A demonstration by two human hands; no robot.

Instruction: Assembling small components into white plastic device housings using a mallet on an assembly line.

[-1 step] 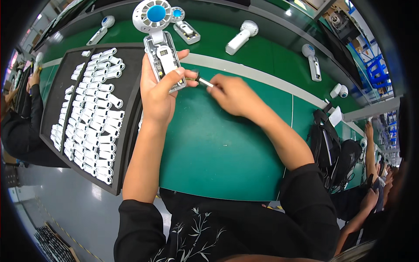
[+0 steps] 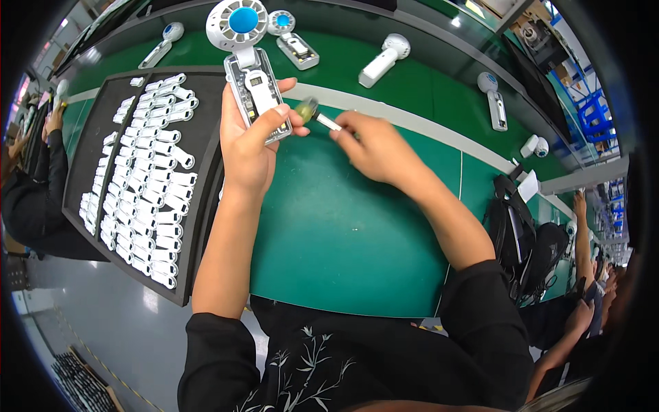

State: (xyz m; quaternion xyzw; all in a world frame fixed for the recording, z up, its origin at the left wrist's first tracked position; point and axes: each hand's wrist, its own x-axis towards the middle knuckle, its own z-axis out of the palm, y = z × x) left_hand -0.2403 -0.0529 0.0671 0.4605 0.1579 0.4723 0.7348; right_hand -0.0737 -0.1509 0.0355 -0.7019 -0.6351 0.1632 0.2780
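My left hand (image 2: 248, 141) is raised over the near side of the bench, closed around a white handheld fan (image 2: 261, 93). The fan's round head has a blue centre, and its clear handle shows a circuit board with a white panel. Just right of it, my right hand (image 2: 374, 147) pinches the pale shaft of a small screwdriver-like tool (image 2: 327, 121). The tool's dark and yellow-green end is blurred and points at the left fingertips; whether it touches them I cannot tell.
At left, a black foam tray (image 2: 89, 130) holds many white panels. More fans, such as a white fan (image 2: 384, 60) and another fan (image 2: 297, 47), lie along the bench's far strip. A black bag (image 2: 511, 213) stands at right. Other people work on both sides.
My right hand and the tool have shifted slightly up and right. The tool's yellow-green end now shows beside the left fingers. My left hand and the fan have barely moved.
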